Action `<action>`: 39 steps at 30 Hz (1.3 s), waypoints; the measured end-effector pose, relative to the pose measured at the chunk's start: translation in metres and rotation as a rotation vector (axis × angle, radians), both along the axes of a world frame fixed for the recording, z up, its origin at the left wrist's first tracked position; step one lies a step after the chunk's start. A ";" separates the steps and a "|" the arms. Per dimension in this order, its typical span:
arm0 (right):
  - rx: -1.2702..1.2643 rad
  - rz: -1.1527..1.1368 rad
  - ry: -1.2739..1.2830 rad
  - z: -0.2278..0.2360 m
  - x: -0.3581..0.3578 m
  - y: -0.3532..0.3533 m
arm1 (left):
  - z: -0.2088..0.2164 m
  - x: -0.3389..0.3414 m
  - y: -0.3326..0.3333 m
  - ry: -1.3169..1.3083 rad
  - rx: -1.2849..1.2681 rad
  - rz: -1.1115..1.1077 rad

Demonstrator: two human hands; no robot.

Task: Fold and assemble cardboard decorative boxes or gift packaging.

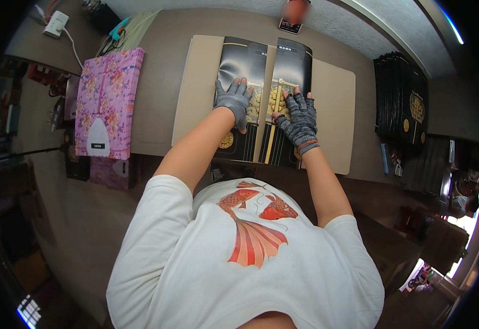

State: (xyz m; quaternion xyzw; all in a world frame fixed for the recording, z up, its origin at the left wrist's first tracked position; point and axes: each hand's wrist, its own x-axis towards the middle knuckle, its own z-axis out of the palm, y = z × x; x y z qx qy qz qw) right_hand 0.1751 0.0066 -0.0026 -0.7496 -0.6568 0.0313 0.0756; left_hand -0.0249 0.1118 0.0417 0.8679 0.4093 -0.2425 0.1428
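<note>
My left hand [235, 102], in a grey glove with bare fingertips, lies flat with its fingers spread on a glossy black panel [242, 60] with gold print. On a second black panel [292, 63] to its right rests my right hand [299, 119], in a dark knitted fingerless glove, its fingers apart. A narrow beige gap runs between the two panels. Both lie on a wide beige board [333, 109] with rounded right corners. A thin gold strip [271, 143] runs along the right panel's inner edge. The hands cover part of the gold print.
A stack of purple floral pieces [108, 98] stands at the table's left. At the right is a pile of black pieces with gold print [401, 101]. Behind the board sits a red-topped object [294, 13], blurred. Teal-handled scissors [120, 27] and a white plug adapter [57, 24] lie back left.
</note>
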 end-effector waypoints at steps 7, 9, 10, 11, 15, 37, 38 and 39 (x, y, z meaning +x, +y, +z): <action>-0.053 -0.005 -0.031 0.008 -0.008 0.000 | -0.004 -0.005 0.000 -0.005 -0.005 -0.011; -0.063 0.005 -0.037 0.011 -0.012 0.000 | -0.007 -0.009 -0.001 -0.059 -0.023 0.004; -0.070 0.009 -0.033 0.015 -0.012 0.002 | -0.009 -0.010 0.001 -0.054 -0.030 0.008; -0.126 0.017 -0.074 0.019 -0.012 0.006 | -0.011 -0.011 0.004 -0.079 -0.015 -0.015; -0.326 0.027 -0.218 0.038 -0.025 0.010 | -0.016 -0.015 0.004 -0.139 -0.010 -0.049; -0.442 0.095 -0.328 0.033 -0.041 0.018 | -0.019 -0.015 0.005 -0.153 -0.018 -0.054; -0.440 0.094 -0.328 0.033 -0.042 0.018 | -0.018 -0.015 0.005 -0.153 -0.016 -0.055; -0.443 0.095 -0.317 0.033 -0.042 0.018 | -0.016 -0.015 0.004 -0.167 -0.024 -0.048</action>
